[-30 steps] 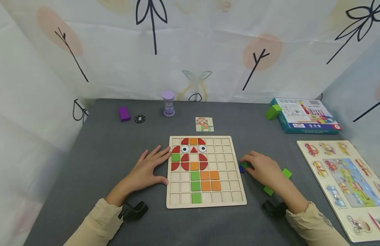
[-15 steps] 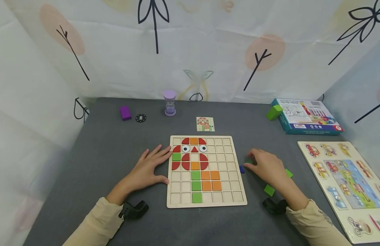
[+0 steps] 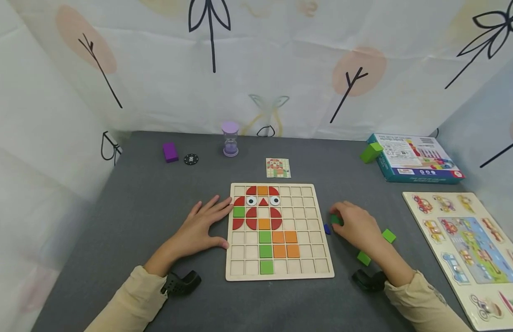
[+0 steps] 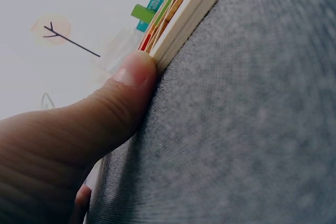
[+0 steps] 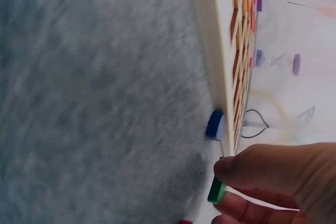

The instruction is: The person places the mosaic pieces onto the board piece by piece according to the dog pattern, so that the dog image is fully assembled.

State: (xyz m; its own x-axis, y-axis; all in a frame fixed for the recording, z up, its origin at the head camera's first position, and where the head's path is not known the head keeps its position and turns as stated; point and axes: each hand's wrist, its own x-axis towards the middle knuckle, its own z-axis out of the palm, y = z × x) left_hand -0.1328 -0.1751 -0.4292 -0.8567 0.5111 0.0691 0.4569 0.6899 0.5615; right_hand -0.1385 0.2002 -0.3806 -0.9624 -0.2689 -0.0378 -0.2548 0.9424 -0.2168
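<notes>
A wooden grid board [image 3: 241, 253] lies mid-table, with red, orange and green pieces and two eye pieces in its cells. Against its left edge rests my left hand [image 3: 197, 232], fingers spread; in the left wrist view the thumb [image 4: 123, 90] touches the board's side. Right of the board, my right hand [image 3: 359, 227] pinches a dark green piece [image 5: 216, 190] between thumb and fingers. A small blue piece [image 3: 327, 229] sits beside the board's right edge. Two light green blocks [image 3: 388, 235] lie close to the right wrist, one partly hidden by it.
Behind the board lies a small pattern card [image 3: 278, 168]. Farther back are a purple block [image 3: 170, 152], a black chip [image 3: 191, 159] and an hourglass [image 3: 230, 139]. A green block [image 3: 371, 152] leans on a teal box [image 3: 418, 177]. A picture puzzle board [image 3: 431, 246] lies at the right.
My right hand has shifted slightly right, away from the blue piece, with the green piece in its fingers. The left hand stays against the board.
</notes>
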